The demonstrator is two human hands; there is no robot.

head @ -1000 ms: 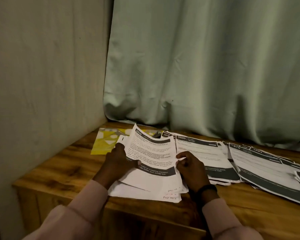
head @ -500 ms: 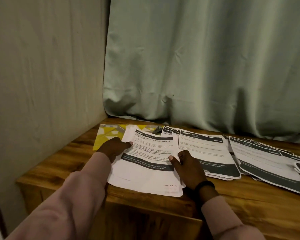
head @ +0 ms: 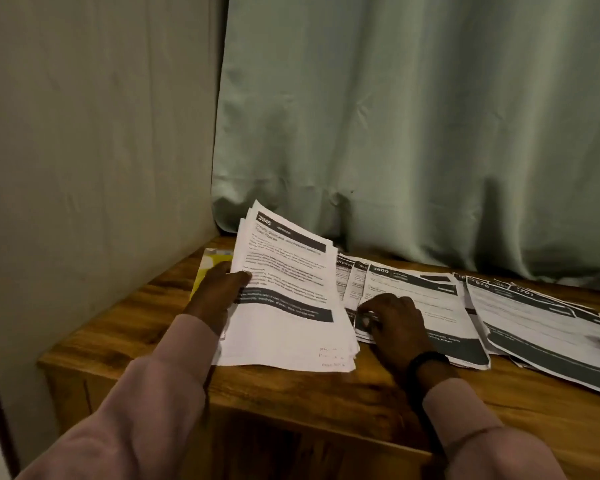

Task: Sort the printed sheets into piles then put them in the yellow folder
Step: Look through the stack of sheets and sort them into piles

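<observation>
Head view: left hand (head: 219, 292) had lifted the left stack (head: 288, 289) off the desk (head: 312, 393), far edge tilted up, grip clamped on it. Right hand (head: 395, 317) now pinched the next pile (head: 426, 306), centre frame. Folder (head: 210, 268) exposed left of stack; loading probably next.

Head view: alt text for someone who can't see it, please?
A person's left hand lifts a stack of white printed sheets off a wooden table, above a yellow folder; the right hand fingers the neighbouring pile of printed sheets.
</observation>
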